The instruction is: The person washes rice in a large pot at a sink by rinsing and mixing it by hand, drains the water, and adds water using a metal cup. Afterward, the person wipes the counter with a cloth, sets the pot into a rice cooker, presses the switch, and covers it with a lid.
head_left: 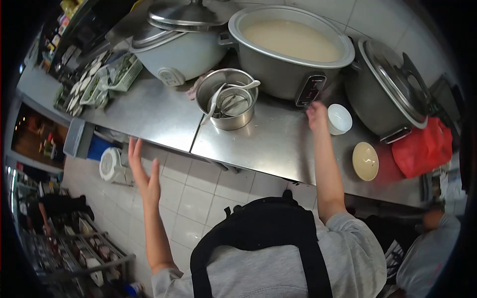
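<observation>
My right hand (pixel 317 114) is at the lower edge of the control panel (pixel 311 89) on a large grey electric cooker (pixel 268 74). Its fingers are smeared and partly hidden, and I cannot tell whether they touch the panel. The cooker has no lid on and is filled with a pale, cream-coloured liquid (pixel 293 39). Just right of that hand stands a white bowl (pixel 340 119). My left hand (pixel 144 171) is raised in front of the counter edge, fingers spread, holding nothing.
On the steel counter (pixel 248 154) stand a metal pot (pixel 233 122) with white spoons, a lidded cooker (pixel 179 57), another lidded cooker (pixel 372 89), a yellowish bowl (pixel 365 161) and a red plastic bag (pixel 422 149). A green basket (pixel 129 77) sits left. Another person (pixel 432 253) is at right.
</observation>
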`<state>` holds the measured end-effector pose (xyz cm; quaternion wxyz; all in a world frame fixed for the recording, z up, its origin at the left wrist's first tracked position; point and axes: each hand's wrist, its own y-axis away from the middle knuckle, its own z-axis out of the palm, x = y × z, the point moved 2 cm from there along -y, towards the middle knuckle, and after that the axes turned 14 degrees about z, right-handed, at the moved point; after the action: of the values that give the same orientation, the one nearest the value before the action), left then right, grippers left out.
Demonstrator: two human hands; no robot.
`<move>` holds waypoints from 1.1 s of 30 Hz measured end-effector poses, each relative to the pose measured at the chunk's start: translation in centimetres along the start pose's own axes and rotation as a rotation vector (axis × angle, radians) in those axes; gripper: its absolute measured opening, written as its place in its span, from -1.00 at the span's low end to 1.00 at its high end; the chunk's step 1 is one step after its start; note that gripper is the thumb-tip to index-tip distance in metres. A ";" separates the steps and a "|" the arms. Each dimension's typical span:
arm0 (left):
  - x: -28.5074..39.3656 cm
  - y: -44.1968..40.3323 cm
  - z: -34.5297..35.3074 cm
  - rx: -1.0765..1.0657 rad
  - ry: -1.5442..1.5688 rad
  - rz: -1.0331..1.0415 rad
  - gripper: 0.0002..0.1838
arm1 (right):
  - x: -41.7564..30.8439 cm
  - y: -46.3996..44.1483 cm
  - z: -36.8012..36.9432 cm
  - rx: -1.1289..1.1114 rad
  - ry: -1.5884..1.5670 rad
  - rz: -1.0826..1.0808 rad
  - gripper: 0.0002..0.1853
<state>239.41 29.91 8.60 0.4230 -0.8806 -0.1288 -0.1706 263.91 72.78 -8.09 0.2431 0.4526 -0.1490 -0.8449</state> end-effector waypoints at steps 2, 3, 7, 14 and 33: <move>-2.7 2.0 -2.1 0.072 0.157 -0.188 -0.52 | 1.5 0.6 0.2 0.004 0.111 0.058 -0.73; -4.2 2.6 -2.8 0.060 0.173 -0.171 -0.52 | 1.7 0.1 0.4 0.005 0.099 -0.019 -0.70; -7.1 1.5 -3.7 0.079 0.255 -0.221 -0.55 | 2.6 -1.8 0.4 0.018 0.108 -0.110 -0.69; -8.2 -8.6 1.4 -0.019 0.387 -0.004 -0.54 | 3.2 -1.7 0.0 0.048 0.215 -0.144 -0.69; -10.2 -44.3 25.6 0.016 1.451 -0.684 -0.35 | 4.1 5.0 1.0 0.045 0.305 -0.073 -0.28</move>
<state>218.61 76.25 20.47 0.3317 -0.4587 -0.0857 -0.8199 262.52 66.43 -8.05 0.2219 0.5859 -0.1127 -0.7712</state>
